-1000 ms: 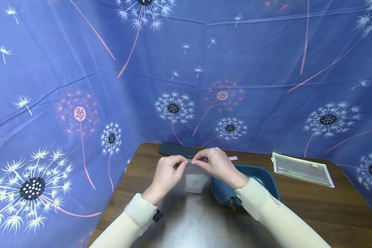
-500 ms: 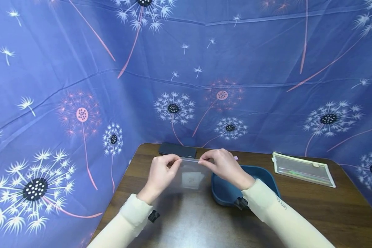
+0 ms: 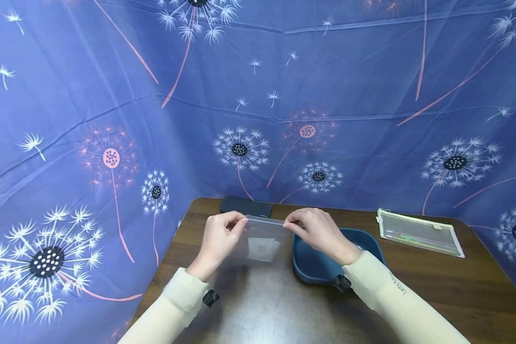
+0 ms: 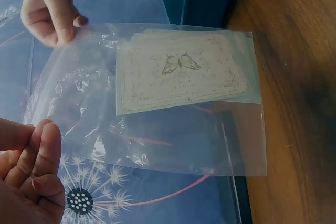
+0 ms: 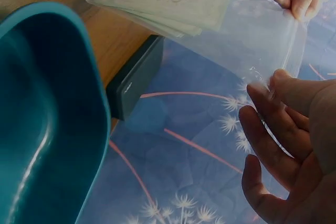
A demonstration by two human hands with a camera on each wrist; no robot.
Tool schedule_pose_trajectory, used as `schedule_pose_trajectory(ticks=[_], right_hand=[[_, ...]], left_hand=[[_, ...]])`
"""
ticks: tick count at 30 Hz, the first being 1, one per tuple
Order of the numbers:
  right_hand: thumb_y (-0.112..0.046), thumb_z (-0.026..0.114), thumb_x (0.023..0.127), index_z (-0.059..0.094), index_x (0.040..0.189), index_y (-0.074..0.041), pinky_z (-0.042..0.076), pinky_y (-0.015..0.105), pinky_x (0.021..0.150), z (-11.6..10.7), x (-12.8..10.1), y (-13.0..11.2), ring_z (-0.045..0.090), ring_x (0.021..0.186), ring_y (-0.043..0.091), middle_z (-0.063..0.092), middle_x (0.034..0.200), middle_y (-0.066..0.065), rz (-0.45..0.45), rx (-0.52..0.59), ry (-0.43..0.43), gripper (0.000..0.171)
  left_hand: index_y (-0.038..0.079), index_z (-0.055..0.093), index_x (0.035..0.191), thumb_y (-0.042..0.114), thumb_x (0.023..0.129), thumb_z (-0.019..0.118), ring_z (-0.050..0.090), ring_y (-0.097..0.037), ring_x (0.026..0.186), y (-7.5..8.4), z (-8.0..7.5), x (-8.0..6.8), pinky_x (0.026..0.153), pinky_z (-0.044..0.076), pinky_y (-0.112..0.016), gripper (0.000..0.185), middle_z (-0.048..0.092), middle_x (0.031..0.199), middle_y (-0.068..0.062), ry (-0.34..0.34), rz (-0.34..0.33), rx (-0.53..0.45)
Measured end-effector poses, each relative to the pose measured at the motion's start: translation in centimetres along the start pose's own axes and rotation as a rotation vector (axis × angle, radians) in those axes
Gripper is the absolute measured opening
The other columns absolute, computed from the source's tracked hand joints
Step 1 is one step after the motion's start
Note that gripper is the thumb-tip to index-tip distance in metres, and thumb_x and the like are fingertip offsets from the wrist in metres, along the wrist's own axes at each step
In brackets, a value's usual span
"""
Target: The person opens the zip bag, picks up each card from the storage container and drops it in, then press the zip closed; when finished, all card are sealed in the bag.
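Observation:
A clear plastic zip bag (image 3: 264, 229) hangs between my two hands above the table. Thumb and fingertips of my left hand (image 3: 219, 239) pinch one end of its top edge; my right hand (image 3: 320, 234) pinches the other end. The edge is stretched straight between them. Inside, toward the bottom of the bag, lie several pale paper cards (image 4: 181, 87), the front one printed with a butterfly. In the right wrist view the cards (image 5: 157, 3) fan out slightly, and the lower fingers of my right hand (image 5: 294, 135) spread away from the plastic.
Partly under my right forearm, a dark blue basin (image 3: 314, 272) stands on the brown wooden table (image 3: 284, 310). A black box (image 3: 246, 207) lies at the back edge. Farther right is a mesh zip pouch (image 3: 419, 234) with coloured items inside. Blue dandelion-print cloth (image 3: 361, 86) hangs behind.
My hands have moved apart along the bag's top edge, left hand leftward and right hand rightward, drawing it out straight. A pink slip behind the right hand has gone out of sight.

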State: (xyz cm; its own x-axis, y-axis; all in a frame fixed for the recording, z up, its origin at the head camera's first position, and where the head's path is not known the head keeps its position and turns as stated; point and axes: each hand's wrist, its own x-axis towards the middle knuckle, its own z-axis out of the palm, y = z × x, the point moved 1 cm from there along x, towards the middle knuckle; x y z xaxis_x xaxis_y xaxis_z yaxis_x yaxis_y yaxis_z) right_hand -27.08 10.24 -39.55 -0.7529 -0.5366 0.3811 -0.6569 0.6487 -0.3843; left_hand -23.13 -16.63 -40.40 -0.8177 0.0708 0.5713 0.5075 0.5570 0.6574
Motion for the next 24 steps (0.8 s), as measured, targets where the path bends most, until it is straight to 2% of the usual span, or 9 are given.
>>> schedule_pose_trajectory(ticks=[17,21,23,24], right_hand=[[-0.027,0.075,0.097,0.08,0.099,-0.021,0.051,0.031,0.066,-0.3,-1.0,0.0,0.064,0.076,0.001,0.074,0.093,-0.011,0.004,-0.005,0.022,0.008],[-0.028,0.076,0.097,0.08,0.1,-0.021,0.049,0.034,0.065,-0.5,-1.6,-0.5,0.058,0.068,-0.001,0.074,0.094,-0.011,0.032,0.017,0.006,0.009],[-0.027,0.076,0.097,0.08,0.1,-0.021,0.051,0.041,0.077,-0.7,-2.1,-0.8,0.053,0.062,0.0,0.074,0.092,-0.013,0.051,0.038,-0.006,0.008],[-0.026,0.076,0.097,0.08,0.1,-0.021,0.051,0.042,0.076,-0.8,-2.3,-1.0,0.051,0.06,0.001,0.073,0.091,-0.013,0.062,0.055,-0.016,0.007]], left_hand=[[0.009,0.079,0.086,0.006,0.095,0.074,0.067,-0.006,0.061,-0.2,-0.5,-0.8,0.057,0.056,-0.027,0.011,0.07,0.069,0.011,-0.005,-0.115,-0.065],[0.01,0.081,0.088,0.01,0.095,0.075,0.065,-0.006,0.06,-0.1,-1.1,-1.4,0.057,0.053,-0.026,0.009,0.069,0.069,0.014,-0.034,-0.109,-0.043],[0.011,0.082,0.089,0.012,0.094,0.077,0.062,-0.006,0.06,0.1,-1.5,-1.9,0.057,0.05,-0.025,0.007,0.068,0.071,0.015,-0.055,-0.089,-0.024],[0.011,0.082,0.089,0.012,0.093,0.078,0.06,-0.006,0.062,0.2,-1.7,-2.1,0.058,0.049,-0.025,0.006,0.067,0.073,0.015,-0.067,-0.079,-0.023]])
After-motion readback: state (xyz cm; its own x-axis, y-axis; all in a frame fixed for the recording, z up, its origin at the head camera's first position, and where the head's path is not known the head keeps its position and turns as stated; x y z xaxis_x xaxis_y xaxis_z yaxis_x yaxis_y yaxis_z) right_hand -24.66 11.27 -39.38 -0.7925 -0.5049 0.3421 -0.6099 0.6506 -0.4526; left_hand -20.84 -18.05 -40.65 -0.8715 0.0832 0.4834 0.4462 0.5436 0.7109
